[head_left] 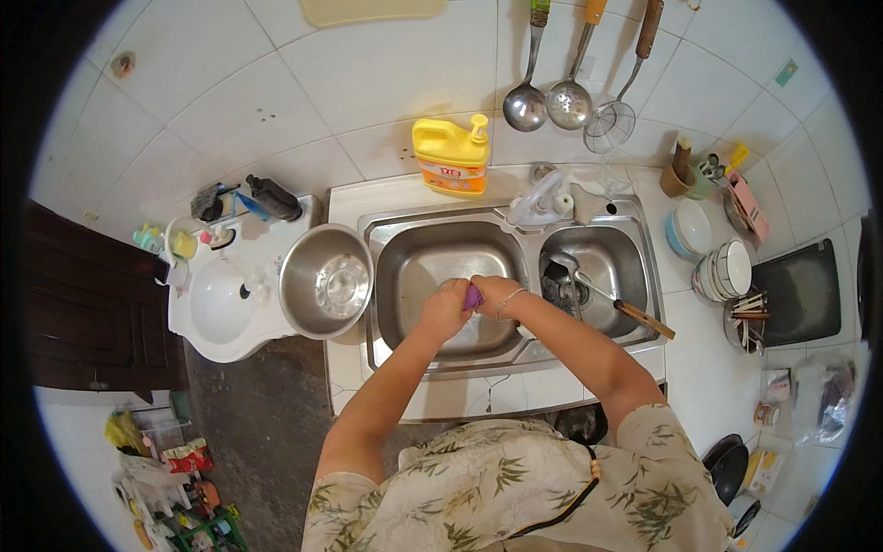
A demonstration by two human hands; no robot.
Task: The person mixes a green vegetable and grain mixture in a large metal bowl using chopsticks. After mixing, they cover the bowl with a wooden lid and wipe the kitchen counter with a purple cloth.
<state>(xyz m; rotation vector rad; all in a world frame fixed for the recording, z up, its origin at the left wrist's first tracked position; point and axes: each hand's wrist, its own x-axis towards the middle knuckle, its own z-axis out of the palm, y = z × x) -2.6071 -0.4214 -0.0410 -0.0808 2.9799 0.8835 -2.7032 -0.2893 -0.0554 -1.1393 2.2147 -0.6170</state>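
Over the large left basin (403, 253) of the steel sink, both of my hands are closed around a bunched purple cloth (474, 296). My left hand (445, 308) grips one side of it. My right hand (499, 297), with a bracelet at the wrist, grips the other side, close against the left. Most of the cloth is hidden inside my fingers. In the small right basin (618, 260) lie a dark grey cloth (556, 287) and a ladle, whose wooden handle (644, 319) sticks out over the front right rim.
A large steel bowl (296, 276) stands left of the sink, partly over a white washbasin (216, 308). Behind the sink is a yellow pump jug (449, 158). Ladles and a strainer (610, 126) hang on the wall. Stacked bowls (734, 267) and a chopstick holder (743, 324) stand right.
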